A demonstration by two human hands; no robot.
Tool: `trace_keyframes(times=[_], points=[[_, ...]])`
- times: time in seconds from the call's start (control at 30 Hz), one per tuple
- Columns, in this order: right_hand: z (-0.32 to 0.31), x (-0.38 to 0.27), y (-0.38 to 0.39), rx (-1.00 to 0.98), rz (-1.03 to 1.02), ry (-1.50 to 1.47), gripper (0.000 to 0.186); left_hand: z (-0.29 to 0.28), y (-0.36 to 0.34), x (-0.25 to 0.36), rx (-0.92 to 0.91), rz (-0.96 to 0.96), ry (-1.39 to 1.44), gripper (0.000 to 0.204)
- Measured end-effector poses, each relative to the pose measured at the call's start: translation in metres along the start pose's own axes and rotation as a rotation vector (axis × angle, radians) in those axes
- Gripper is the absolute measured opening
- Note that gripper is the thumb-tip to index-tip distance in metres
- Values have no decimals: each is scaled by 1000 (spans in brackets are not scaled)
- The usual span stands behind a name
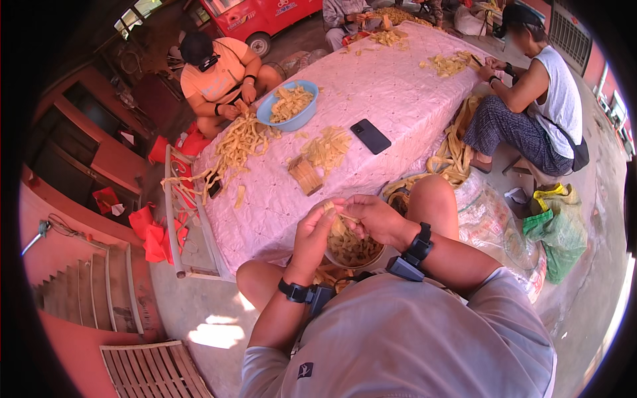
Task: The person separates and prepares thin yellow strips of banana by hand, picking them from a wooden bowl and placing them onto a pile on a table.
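Both my hands meet above a bowl (366,264) held between my knees, and its inside is full of yellowish-brown folded pieces (353,247). My left hand (313,229) is closed in a pinch on a pale yellow strip (330,207). Against it, the fingers of my right hand (377,217) are closed at the same strip. Just beyond my hands, a bundle of flat tan pieces (305,176) lies on the pink-covered table (255,229). Beside that bundle is a loose pile of yellow strips (328,149). What the strips are made of I cannot tell.
A dark phone (370,136) and a blue basin (296,119) of yellow pieces sit on the table. Long strips (242,142) trail over its left side. Co-workers sit left, right and at the far end. Sacks (557,225) stand on the floor to the right.
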State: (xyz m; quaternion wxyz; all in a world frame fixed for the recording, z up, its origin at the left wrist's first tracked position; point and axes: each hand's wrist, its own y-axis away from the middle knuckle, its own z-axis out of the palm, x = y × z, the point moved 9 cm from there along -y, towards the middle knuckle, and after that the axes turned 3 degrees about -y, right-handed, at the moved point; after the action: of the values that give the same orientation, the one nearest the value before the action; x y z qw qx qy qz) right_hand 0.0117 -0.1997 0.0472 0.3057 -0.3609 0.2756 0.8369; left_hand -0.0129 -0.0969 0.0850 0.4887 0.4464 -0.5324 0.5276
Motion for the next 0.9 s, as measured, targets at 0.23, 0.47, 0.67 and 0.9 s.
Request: trace_keyframes(times=[0.23,0.47,0.67,0.9], points=[[18,6,7,-62,146,-424,14,3,2,49,22,487,-611,16],[36,34,2,-449,337,-753,22,2,-2,35,54,439,-565,15],[17,48,-6,-348,353,-633,21,0,2,12,21,303,-426,17],[7,35,-6,-299,189,-506,16,3,4,3,-38,173,-195,26]])
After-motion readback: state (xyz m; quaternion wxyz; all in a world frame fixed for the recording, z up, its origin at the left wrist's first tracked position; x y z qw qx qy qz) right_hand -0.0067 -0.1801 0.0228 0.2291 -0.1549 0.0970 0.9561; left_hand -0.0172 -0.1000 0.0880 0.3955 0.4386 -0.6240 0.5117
